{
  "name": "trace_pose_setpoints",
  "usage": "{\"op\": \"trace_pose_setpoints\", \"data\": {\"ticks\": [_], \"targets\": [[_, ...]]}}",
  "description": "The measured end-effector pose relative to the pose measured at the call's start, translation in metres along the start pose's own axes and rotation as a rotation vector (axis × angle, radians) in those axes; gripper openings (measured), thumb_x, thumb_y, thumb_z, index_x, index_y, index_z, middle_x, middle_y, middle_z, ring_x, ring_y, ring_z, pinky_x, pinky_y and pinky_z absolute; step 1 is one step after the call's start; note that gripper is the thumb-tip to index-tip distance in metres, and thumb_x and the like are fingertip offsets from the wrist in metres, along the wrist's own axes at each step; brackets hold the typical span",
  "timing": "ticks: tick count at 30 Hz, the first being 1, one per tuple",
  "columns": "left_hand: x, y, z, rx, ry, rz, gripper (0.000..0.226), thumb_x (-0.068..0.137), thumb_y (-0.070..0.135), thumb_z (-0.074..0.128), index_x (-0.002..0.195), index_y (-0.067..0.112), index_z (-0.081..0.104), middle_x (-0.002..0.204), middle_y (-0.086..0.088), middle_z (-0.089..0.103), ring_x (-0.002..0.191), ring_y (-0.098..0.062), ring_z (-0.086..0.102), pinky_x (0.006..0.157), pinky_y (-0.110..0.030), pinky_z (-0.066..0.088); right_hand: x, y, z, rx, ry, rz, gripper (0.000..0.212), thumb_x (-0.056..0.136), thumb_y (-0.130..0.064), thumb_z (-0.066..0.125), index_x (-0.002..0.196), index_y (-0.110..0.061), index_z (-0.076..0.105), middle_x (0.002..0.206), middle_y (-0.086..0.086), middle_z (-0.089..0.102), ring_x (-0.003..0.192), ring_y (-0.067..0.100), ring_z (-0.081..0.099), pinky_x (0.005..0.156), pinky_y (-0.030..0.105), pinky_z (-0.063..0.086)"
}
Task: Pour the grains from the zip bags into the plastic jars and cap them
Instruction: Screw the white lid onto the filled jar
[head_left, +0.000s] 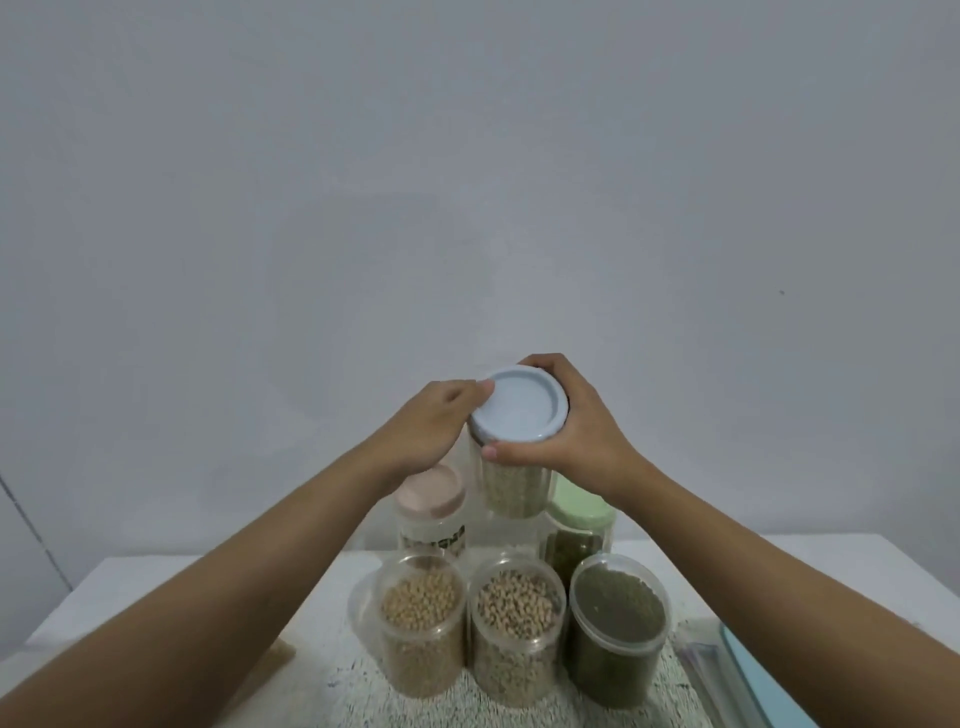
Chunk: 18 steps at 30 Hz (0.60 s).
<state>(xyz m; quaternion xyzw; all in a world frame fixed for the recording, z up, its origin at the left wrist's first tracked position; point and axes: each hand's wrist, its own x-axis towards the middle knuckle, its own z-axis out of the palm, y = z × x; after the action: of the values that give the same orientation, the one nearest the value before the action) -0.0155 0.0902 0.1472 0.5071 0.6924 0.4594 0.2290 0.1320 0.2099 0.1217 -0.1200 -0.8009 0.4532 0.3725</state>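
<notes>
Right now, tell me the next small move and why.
Probably twist the blue lid tight. The right hand wraps its rim, the left hand grips the jar just beneath, and the jar, holding grain, is lifted off the table, so it looks capped but perhaps not sealed.

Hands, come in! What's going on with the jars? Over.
Left hand grips jar, right hand grips its blue lid. Jar holds grain. Three front jars uncapped. Nothing in the way.
</notes>
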Motion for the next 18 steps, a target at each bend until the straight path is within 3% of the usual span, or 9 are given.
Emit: {"op": "trace_pose_setpoints", "data": {"ticks": [3, 7, 14, 18], "targets": [[0.028, -0.019, 0.001, 0.160, 0.035, 0.072, 0.044, 0.108, 0.037, 0.044, 0.070, 0.017, 0.049, 0.071, 0.002, 0.048, 0.069, -0.015, 0.041, 0.068, -0.035, 0.031, 0.016, 0.028, 0.000, -0.104, -0.020, 0.047, 0.083, 0.053, -0.034, 0.102, 0.120, -0.028, 0.052, 0.113, -0.014, 0.061, 0.104, 0.005, 0.061, 0.082, 0.028, 0.056], [0.053, -0.058, 0.008, 0.303, 0.004, 0.023, 0.048, 0.108, 0.034, 0.045, 0.063, 0.020, 0.038, 0.060, 0.007, 0.037, 0.057, -0.012, 0.034, 0.062, -0.034, 0.027, 0.028, 0.062, 0.003, -0.322, -0.119, 0.111, 0.084, 0.054, -0.045, 0.099, 0.120, -0.031, 0.049, 0.113, -0.015, 0.059, 0.102, 0.005, 0.058, 0.083, 0.035, 0.056], [0.064, -0.110, 0.028, 0.654, -0.096, -0.087, 0.046, 0.110, 0.040, 0.031, 0.070, 0.023, 0.045, 0.072, 0.006, 0.049, 0.078, -0.016, 0.050, 0.096, -0.044, 0.031, 0.026, 0.109, 0.017, -0.573, -0.296, 0.173, 0.089, 0.048, -0.072, 0.089, 0.120, -0.032, 0.054, 0.110, -0.014, 0.062, 0.097, 0.008, 0.059, 0.084, 0.037, 0.055], [0.064, -0.120, 0.037, 0.822, -0.142, -0.053, 0.046, 0.110, 0.039, 0.027, 0.067, 0.028, 0.039, 0.071, 0.009, 0.045, 0.087, -0.015, 0.045, 0.102, -0.046, 0.028, 0.026, 0.118, 0.019, -0.658, -0.379, 0.162, 0.094, 0.051, -0.075, 0.085, 0.128, -0.031, 0.055, 0.113, -0.013, 0.064, 0.097, 0.010, 0.060, 0.084, 0.032, 0.054]]}}
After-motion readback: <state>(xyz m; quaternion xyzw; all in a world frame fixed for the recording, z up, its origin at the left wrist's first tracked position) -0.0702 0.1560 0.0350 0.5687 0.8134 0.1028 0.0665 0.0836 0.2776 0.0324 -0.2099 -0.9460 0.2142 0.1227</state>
